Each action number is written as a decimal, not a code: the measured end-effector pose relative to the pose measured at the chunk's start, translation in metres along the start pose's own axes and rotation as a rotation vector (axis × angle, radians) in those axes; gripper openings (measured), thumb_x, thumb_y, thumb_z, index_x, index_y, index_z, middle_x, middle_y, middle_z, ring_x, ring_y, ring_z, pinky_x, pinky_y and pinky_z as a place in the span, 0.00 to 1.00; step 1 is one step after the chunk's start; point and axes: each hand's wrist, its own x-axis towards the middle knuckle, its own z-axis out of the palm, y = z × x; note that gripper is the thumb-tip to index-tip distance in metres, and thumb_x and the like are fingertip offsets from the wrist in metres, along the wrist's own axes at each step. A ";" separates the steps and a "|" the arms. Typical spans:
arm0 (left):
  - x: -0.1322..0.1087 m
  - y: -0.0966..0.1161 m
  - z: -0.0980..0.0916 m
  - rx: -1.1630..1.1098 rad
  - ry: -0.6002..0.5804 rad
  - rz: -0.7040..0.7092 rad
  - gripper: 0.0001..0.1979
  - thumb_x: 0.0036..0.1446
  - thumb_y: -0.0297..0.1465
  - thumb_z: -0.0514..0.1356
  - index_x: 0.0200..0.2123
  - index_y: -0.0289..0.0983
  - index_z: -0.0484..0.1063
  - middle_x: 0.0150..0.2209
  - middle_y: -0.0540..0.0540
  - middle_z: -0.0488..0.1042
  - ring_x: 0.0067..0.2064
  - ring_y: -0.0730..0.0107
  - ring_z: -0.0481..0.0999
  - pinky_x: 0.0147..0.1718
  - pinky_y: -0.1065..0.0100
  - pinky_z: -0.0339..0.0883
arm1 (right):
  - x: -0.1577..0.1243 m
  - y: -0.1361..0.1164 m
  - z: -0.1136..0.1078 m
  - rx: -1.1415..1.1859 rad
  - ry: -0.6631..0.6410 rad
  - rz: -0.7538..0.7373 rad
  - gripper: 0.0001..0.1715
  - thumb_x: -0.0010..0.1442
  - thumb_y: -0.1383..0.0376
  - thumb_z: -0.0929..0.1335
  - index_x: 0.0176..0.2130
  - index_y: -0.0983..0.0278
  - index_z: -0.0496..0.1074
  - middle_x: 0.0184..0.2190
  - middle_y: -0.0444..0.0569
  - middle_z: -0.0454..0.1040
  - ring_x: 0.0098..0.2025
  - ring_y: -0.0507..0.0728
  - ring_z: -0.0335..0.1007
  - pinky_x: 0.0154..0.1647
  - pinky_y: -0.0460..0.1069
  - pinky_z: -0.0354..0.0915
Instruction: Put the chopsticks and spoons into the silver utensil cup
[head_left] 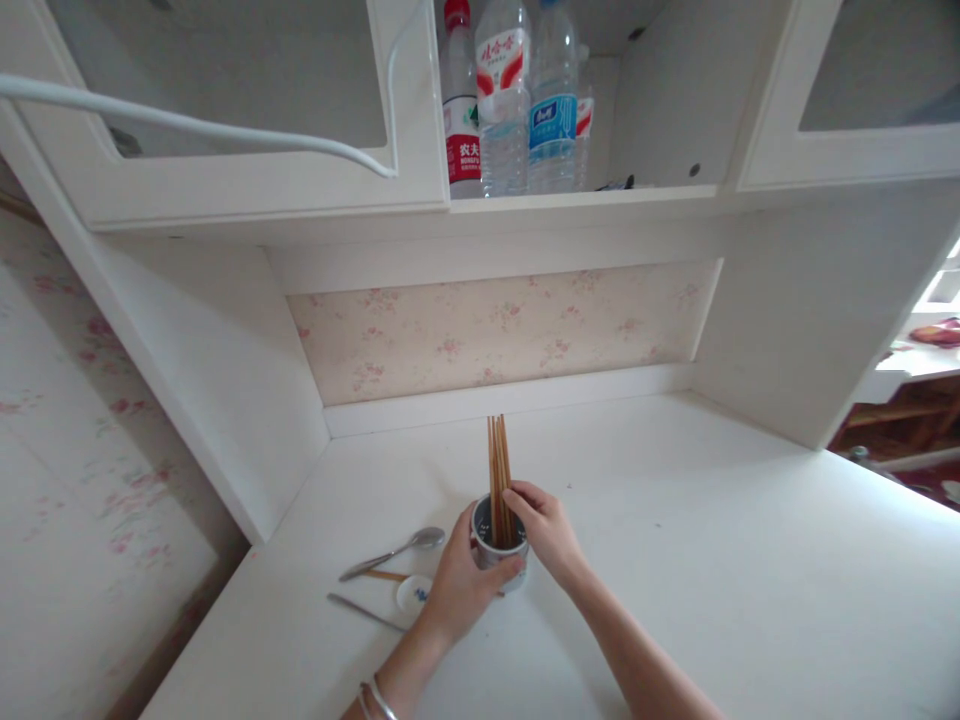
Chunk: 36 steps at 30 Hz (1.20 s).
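Note:
A grey cylindrical holder (513, 574) stands on the white desk, and my left hand (466, 585) is wrapped round its left side and front. Several wooden chopsticks (496, 465) rise upright out of it, their lower ends inside. My right hand (544, 525) grips the chopsticks between thumb and fingers at the holder's rim. Left of my left hand lie a metal spoon (426, 538), a thin metal utensil (367, 610) partly hidden by my wrist, and a white spoon-like piece with a blue pattern (412, 594). A short length of wooden stick (386, 575) shows beside them.
The white desk (675, 560) runs under a cabinet whose open shelf holds several plastic bottles (504, 110). A white cable (225, 130) hangs across the upper left. Side panels (825, 300) bound the desk, with floral wallpaper (480, 330) behind.

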 end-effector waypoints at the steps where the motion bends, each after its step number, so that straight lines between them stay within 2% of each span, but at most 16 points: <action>1: 0.000 -0.001 0.000 0.006 -0.002 0.003 0.34 0.45 0.32 0.68 0.55 0.38 0.61 0.52 0.41 0.70 0.52 0.60 0.70 0.52 0.60 0.64 | 0.000 -0.001 0.000 0.009 -0.013 0.008 0.16 0.55 0.54 0.66 0.35 0.63 0.76 0.31 0.47 0.77 0.35 0.57 0.70 0.35 0.49 0.64; 7: 0.001 -0.007 -0.001 0.023 0.012 0.024 0.34 0.43 0.31 0.69 0.55 0.38 0.62 0.51 0.41 0.70 0.52 0.59 0.70 0.52 0.59 0.63 | -0.002 -0.006 0.000 0.116 -0.115 0.088 0.15 0.54 0.55 0.68 0.32 0.64 0.75 0.29 0.46 0.76 0.33 0.56 0.69 0.34 0.48 0.63; 15: -0.001 -0.002 -0.005 0.114 -0.052 0.038 0.36 0.45 0.38 0.67 0.57 0.38 0.61 0.52 0.40 0.70 0.52 0.56 0.69 0.53 0.56 0.63 | -0.003 -0.007 0.000 0.146 -0.096 0.124 0.13 0.54 0.56 0.68 0.31 0.65 0.75 0.27 0.45 0.74 0.31 0.54 0.67 0.33 0.48 0.62; 19: 0.002 0.009 -0.031 0.318 -0.114 0.100 0.39 0.44 0.40 0.68 0.58 0.38 0.61 0.57 0.38 0.65 0.57 0.55 0.64 0.57 0.57 0.58 | -0.002 -0.008 0.000 0.148 -0.116 0.125 0.15 0.54 0.55 0.68 0.32 0.65 0.75 0.28 0.46 0.74 0.31 0.55 0.67 0.32 0.48 0.61; 21: 0.004 0.017 -0.052 0.405 -0.098 0.069 0.33 0.50 0.42 0.63 0.57 0.38 0.62 0.56 0.39 0.66 0.55 0.58 0.66 0.55 0.59 0.60 | -0.001 -0.008 0.000 0.140 -0.116 0.132 0.15 0.53 0.55 0.68 0.32 0.64 0.75 0.28 0.46 0.74 0.31 0.54 0.67 0.32 0.47 0.61; 24: 0.005 0.025 -0.082 0.542 -0.063 0.035 0.19 0.59 0.42 0.53 0.48 0.38 0.70 0.47 0.43 0.73 0.45 0.65 0.73 0.47 0.65 0.65 | -0.001 -0.007 0.001 0.143 -0.105 0.148 0.15 0.53 0.55 0.68 0.31 0.65 0.75 0.27 0.45 0.74 0.30 0.54 0.66 0.31 0.47 0.60; 26: 0.005 0.023 -0.099 0.681 -0.099 0.014 0.15 0.59 0.41 0.52 0.40 0.39 0.73 0.39 0.46 0.75 0.38 0.68 0.73 0.41 0.69 0.66 | 0.000 -0.008 0.001 0.161 -0.107 0.165 0.15 0.53 0.55 0.68 0.31 0.65 0.75 0.27 0.45 0.74 0.30 0.54 0.66 0.31 0.47 0.60; 28: 0.002 0.015 -0.112 0.827 -0.162 -0.023 0.12 0.57 0.38 0.54 0.37 0.39 0.74 0.36 0.48 0.75 0.35 0.69 0.73 0.37 0.70 0.65 | -0.001 -0.009 0.001 0.175 -0.109 0.174 0.15 0.53 0.55 0.68 0.31 0.65 0.75 0.27 0.45 0.74 0.30 0.54 0.66 0.31 0.47 0.60; 33: -0.005 -0.006 -0.127 0.986 -0.256 -0.071 0.12 0.51 0.29 0.54 0.39 0.40 0.74 0.38 0.48 0.76 0.39 0.67 0.72 0.39 0.71 0.63 | -0.002 -0.012 0.000 0.182 -0.098 0.180 0.15 0.52 0.55 0.69 0.31 0.65 0.75 0.28 0.46 0.74 0.31 0.55 0.67 0.32 0.48 0.60; 36: -0.006 -0.010 -0.128 1.021 -0.323 -0.079 0.12 0.50 0.26 0.53 0.34 0.41 0.74 0.36 0.48 0.75 0.38 0.67 0.72 0.38 0.71 0.62 | -0.002 -0.011 0.000 0.170 -0.095 0.180 0.16 0.52 0.54 0.69 0.31 0.64 0.75 0.28 0.46 0.75 0.32 0.55 0.67 0.33 0.48 0.60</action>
